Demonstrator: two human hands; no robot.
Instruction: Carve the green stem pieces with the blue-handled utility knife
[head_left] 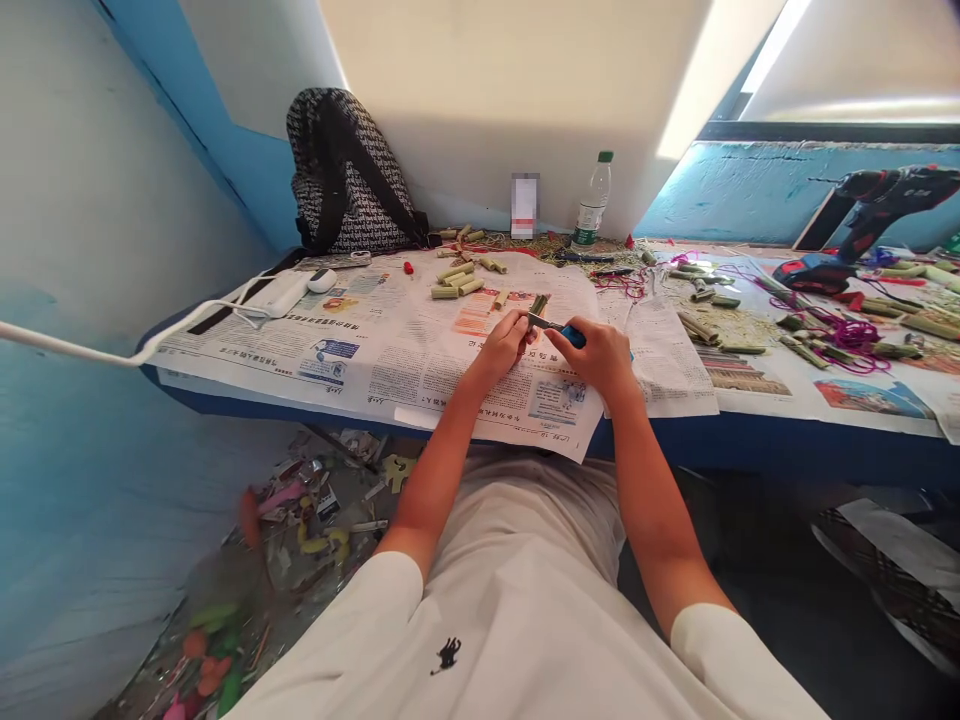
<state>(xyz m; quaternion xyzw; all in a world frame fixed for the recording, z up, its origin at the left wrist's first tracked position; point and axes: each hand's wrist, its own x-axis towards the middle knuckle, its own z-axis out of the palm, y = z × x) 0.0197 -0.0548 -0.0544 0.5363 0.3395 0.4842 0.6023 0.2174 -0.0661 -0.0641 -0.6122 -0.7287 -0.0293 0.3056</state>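
My left hand (pixel 507 342) is closed around a short green stem piece (pixel 539 303) whose end sticks up past the fingers. In my right hand (pixel 598 352) is a utility knife with a blue handle (pixel 574 336). Its blade (pixel 538 320) lies against the stem piece, close to my left fingertips. Both hands are just above the newspaper (pixel 405 375) that covers the table. Beyond them lie several pale, peeled stem pieces (pixel 457 282), with a single peeled piece (pixel 501 299) nearer to my hands.
Along the back stand a patterned backpack (pixel 360 170), a phone-like panel (pixel 525 206) and a plastic bottle (pixel 592 205). A power strip (pixel 279 293) with a white cable is at left. Rightward lie green stem pieces (pixel 697 325), purple string (pixel 855 335) and a cordless drill (pixel 862 220). Litter covers the floor (pixel 300 540).
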